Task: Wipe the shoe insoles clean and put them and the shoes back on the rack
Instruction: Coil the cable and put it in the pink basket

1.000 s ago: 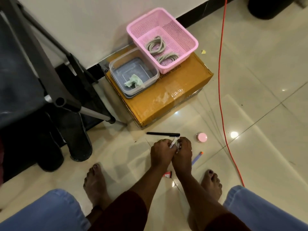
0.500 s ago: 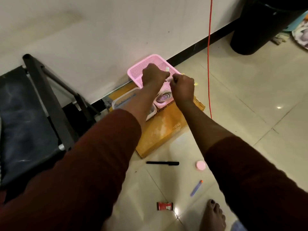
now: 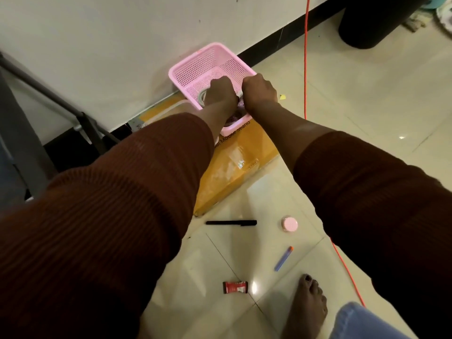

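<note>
Head view, looking down at a tiled floor beside a white wall. Half a second ago both hands were raised above the pink basket point(image 3: 195, 67); now they have dropped lower, into it. A second ago they were down at the floor, pinching a small pale item near the black pen point(image 3: 231, 222).

The left hand point(image 3: 219, 92) is inside the basket, curled shut in a clenched grip, knuckles up. The right hand point(image 3: 259, 92) is at the basket's right rim, also closed. A sliver of something pale shows between the two hands; what it is cannot be told, nor which hand holds it. A pale coiled cord point(image 3: 202, 96) lies in the basket beside the left hand.

The basket sits on a yellow cardboard box point(image 3: 234, 162) against the wall. On the floor near the box's front edge lie the pen, a round pink lid point(image 3: 289, 224), a blue stick with an orange tip point(image 3: 283, 258) and a red wrapper point(image 3: 235, 287).

No shoes, insoles or rack are recognisable here, so the wiping seems not yet begun; this looks like tidying small items away.
</note>
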Tool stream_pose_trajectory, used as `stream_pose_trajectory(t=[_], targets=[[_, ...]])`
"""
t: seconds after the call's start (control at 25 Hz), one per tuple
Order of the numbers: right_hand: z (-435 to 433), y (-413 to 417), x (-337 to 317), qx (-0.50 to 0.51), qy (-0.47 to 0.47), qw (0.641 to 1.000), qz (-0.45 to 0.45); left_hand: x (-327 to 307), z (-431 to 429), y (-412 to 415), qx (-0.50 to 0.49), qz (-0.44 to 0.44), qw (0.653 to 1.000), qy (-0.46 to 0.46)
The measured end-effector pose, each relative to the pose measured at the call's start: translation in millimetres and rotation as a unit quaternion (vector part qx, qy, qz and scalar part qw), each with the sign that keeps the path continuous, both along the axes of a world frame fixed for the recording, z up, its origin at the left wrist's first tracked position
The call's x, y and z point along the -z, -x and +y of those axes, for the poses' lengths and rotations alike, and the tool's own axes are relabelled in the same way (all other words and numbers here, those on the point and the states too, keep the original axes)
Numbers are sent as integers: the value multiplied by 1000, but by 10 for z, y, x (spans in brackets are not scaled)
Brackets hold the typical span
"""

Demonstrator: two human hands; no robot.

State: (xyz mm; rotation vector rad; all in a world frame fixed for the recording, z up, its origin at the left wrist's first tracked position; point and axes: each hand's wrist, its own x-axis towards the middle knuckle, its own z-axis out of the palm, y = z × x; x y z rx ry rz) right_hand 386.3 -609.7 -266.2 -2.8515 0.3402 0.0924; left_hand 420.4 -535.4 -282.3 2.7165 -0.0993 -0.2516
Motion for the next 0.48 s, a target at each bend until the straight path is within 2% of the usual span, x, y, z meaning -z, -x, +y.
stream_pose_trajectory(t=[0.2, 0.36, 0.44, 0.48], targets=[[-45, 314, -41, 25, -18, 999, 29, 83, -30, 309, 4, 32, 999, 6], [-122, 711, -155, -7, 2, 998, 69, 58, -70, 661, 16, 35, 999, 16], [-172, 894, -132, -22, 8, 1000, 8, -38, -74, 863, 30, -1, 999, 42], [-183, 1008, -79, -31, -1, 997, -74, -100, -65, 986, 36, -24, 997, 69]])
